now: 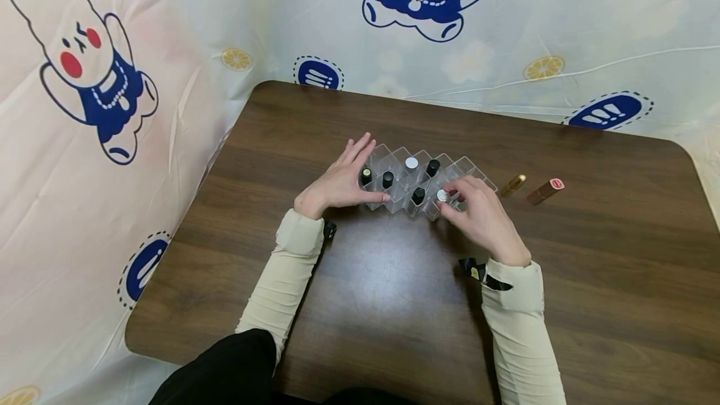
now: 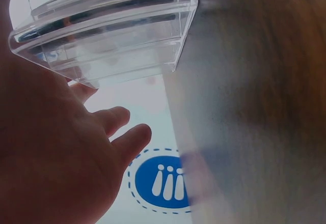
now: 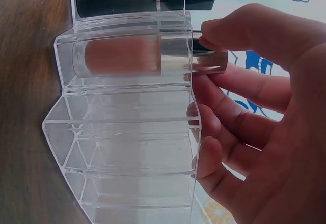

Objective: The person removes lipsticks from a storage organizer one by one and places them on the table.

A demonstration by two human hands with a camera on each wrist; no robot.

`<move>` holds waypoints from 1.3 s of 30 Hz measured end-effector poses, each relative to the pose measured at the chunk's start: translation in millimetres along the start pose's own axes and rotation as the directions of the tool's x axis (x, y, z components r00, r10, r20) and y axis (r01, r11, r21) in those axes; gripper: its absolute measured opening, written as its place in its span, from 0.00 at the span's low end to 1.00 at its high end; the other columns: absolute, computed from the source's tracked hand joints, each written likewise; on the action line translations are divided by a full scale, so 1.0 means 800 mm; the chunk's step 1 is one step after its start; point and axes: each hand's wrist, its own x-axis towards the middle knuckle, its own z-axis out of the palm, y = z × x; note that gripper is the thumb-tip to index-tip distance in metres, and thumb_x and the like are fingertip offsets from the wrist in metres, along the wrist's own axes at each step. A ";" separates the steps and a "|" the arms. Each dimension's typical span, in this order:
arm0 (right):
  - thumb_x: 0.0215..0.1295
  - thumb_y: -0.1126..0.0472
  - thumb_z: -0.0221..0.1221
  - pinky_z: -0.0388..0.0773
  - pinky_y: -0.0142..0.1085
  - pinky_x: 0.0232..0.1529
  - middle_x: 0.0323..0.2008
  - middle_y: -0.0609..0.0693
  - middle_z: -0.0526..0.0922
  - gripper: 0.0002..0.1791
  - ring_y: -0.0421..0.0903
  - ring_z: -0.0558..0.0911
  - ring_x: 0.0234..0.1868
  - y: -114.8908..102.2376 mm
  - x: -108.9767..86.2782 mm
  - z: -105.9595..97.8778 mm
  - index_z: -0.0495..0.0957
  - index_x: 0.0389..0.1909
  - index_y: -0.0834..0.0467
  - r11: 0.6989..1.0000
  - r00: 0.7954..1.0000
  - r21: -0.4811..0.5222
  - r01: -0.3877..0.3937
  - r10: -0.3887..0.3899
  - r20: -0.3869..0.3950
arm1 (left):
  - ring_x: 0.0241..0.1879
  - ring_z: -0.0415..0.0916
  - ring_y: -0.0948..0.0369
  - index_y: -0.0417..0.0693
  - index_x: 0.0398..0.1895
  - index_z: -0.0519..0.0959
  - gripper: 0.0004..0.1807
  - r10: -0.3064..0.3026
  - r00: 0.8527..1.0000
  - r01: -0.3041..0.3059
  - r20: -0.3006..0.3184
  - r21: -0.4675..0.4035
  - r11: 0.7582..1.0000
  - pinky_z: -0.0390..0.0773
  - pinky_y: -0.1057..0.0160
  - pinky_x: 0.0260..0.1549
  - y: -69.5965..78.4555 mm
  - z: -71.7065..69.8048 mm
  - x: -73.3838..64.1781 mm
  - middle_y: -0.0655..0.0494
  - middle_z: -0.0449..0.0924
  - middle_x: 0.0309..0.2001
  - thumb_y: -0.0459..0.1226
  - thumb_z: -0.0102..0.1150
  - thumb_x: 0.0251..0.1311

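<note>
- Your right hand (image 1: 480, 212) pinches the tube (image 3: 122, 56) by its cap (image 3: 211, 62); hold it straight.
- Steady the rack (image 3: 122, 120) with your left hand (image 1: 342, 184), its fingers spread.

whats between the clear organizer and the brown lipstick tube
In the head view, a gold lipstick tube sits between the clear organizer and the brown lipstick tube.

One holder (image 3: 127, 147), four black-capped tubes (image 1: 418, 195), two pale-capped tubes (image 1: 411, 163), two loose tubes (image 1: 545, 191), one table (image 1: 382, 292)
</note>
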 end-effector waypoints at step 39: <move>0.59 0.64 0.64 0.77 0.46 0.35 0.35 0.53 0.80 0.09 0.51 0.79 0.33 -0.003 -0.002 -0.009 0.79 0.39 0.61 0.996 0.993 0.083 0.045 -0.035 -0.117 | 0.78 0.25 0.49 0.58 0.78 0.37 0.64 -0.008 1.000 0.008 0.008 0.009 1.000 0.43 0.42 0.72 0.002 0.000 -0.002 0.66 0.25 0.78 0.67 0.63 0.46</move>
